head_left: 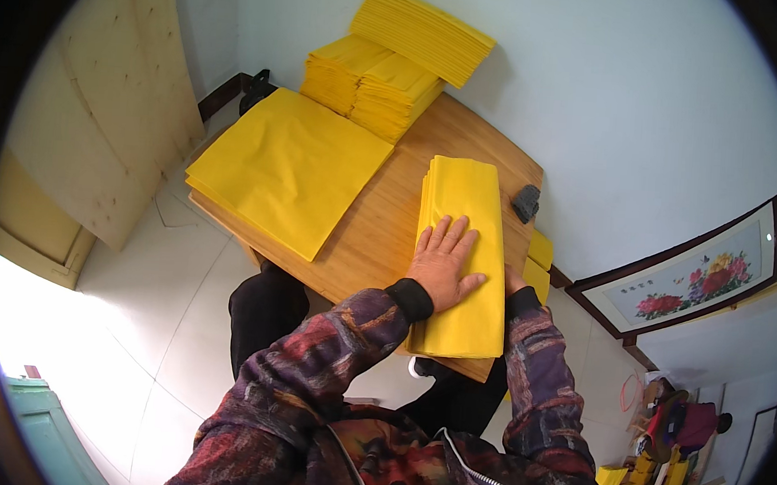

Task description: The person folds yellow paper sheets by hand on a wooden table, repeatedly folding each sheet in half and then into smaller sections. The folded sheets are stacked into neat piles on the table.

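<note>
A long folded bundle of yellow sheets (473, 194) lies on the right part of the wooden table, its near end by the table's front edge. My left hand (443, 265) rests flat on top of it with the fingers spread. Against the bundle's right side is my right hand (515, 281), low by the table edge. Its fingers are hidden behind the yellow sheets, so I cannot tell what they hold. To the left lies a flat pile of wide yellow sheets (291, 170), not folded and slightly creased.
Folded yellow bundles (376, 77) are stacked at the table's back, with another (423, 33) tilted on top. A dark grey object (526, 203) sits at the right edge of the wooden table (480, 128). More yellow material (538, 262) shows beyond that edge. A framed flower picture (680, 269) stands right.
</note>
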`<action>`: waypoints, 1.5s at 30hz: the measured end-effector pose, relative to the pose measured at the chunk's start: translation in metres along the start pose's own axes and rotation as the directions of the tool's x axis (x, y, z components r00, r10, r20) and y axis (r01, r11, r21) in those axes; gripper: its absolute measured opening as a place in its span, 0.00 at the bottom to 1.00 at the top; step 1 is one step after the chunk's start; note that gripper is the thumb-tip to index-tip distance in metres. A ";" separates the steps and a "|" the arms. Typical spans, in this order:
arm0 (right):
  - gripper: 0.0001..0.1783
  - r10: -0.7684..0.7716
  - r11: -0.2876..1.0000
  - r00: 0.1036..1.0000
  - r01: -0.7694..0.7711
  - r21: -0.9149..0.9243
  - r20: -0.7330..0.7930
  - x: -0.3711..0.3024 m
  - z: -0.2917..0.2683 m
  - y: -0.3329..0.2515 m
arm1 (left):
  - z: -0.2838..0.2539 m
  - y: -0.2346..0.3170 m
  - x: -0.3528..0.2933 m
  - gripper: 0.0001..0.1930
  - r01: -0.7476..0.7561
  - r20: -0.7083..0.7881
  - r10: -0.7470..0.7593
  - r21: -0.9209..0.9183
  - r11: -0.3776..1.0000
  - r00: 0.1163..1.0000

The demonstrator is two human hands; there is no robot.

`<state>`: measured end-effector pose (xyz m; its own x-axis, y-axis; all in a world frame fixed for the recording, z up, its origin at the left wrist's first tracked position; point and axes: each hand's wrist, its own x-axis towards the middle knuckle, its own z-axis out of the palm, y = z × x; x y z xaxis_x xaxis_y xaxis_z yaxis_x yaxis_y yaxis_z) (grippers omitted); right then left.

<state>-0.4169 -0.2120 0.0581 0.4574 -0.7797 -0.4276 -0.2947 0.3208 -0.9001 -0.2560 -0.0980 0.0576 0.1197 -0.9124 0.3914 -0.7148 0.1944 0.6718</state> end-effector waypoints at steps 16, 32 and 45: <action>0.27 -0.136 0.961 0.932 0.042 0.275 0.335 0.012 0.035 -0.004 | -0.028 -0.112 -0.047 0.38 -0.010 -0.070 -0.151 -0.931 0.365 0.986; 0.22 -0.568 0.808 0.802 0.587 0.062 -0.183 0.030 0.081 0.036 | -0.062 -0.142 -0.036 0.32 0.317 0.181 -0.319 -0.836 0.449 0.930; 0.29 -0.672 0.733 0.724 0.680 -0.002 -0.156 0.004 0.075 0.014 | -0.014 -0.100 -0.006 0.31 0.174 0.176 -0.027 -0.916 0.361 0.984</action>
<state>-0.3563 -0.1702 0.0377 0.3978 -0.8642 0.3081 0.0928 -0.2962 -0.9506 -0.1752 -0.1065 -0.0034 0.0160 -0.9665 0.2562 0.3936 0.2417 0.8869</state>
